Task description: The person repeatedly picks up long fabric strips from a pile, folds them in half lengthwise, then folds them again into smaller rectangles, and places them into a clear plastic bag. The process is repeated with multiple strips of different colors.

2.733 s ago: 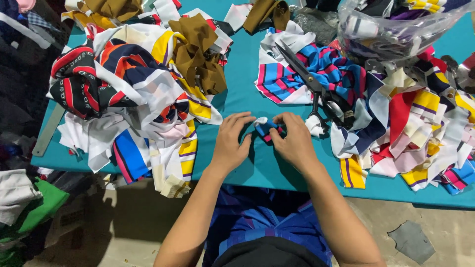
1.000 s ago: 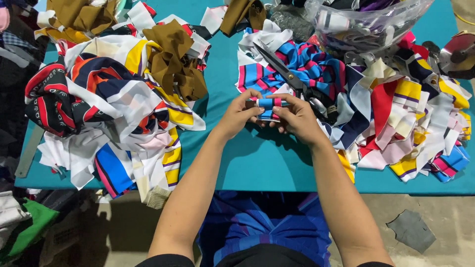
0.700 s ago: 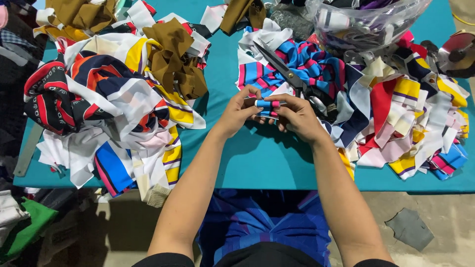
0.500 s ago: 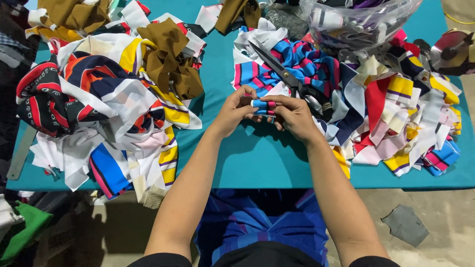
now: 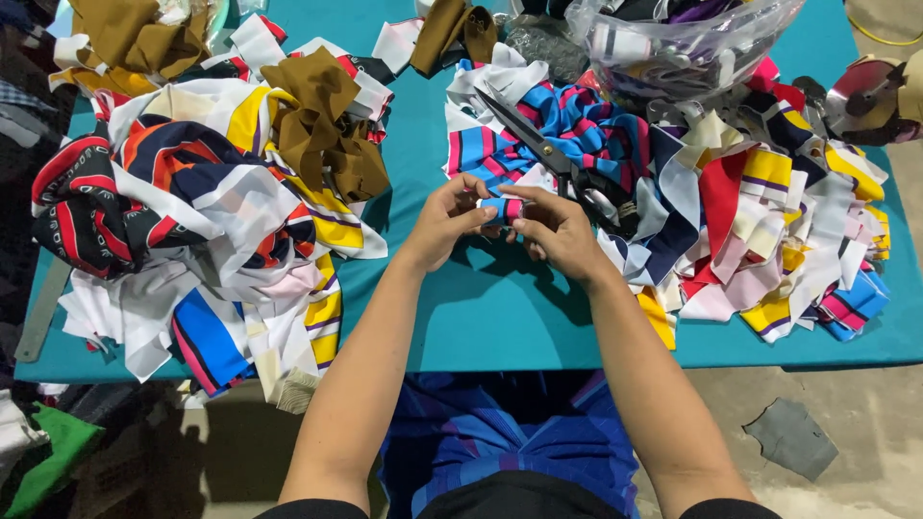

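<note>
Both hands have come up off the counter (image 5: 500, 317) since a few seconds ago, when they pressed a small striped scrap flat on the teal surface at the lower centre. Now the scrap (image 5: 502, 209) sits lifted at the middle of the frame, held between the two hands just in front of the striped pile. Over the last second the hands have barely moved, only drifting slightly up the frame. Judging from that, the work has gone from flattening the piece to folding or rolling it in the air.

The left hand (image 5: 444, 219) pinches the scrap's left end between thumb and curled fingers. The right hand (image 5: 556, 231) pinches its right end, fingers bent over it.

Just above the hands, black scissors (image 5: 558, 159) lie on a blue and pink striped pile (image 5: 586, 120). At the upper right stands a clear plastic bag (image 5: 673, 43), rounded and full of dark and pale pieces; no label on it can be made out. A heap of yellow, red and white offcuts (image 5: 779, 221) fills the right side. At the left lies a larger heap (image 5: 192, 221) with brown cloth (image 5: 322, 125) on top.
</note>
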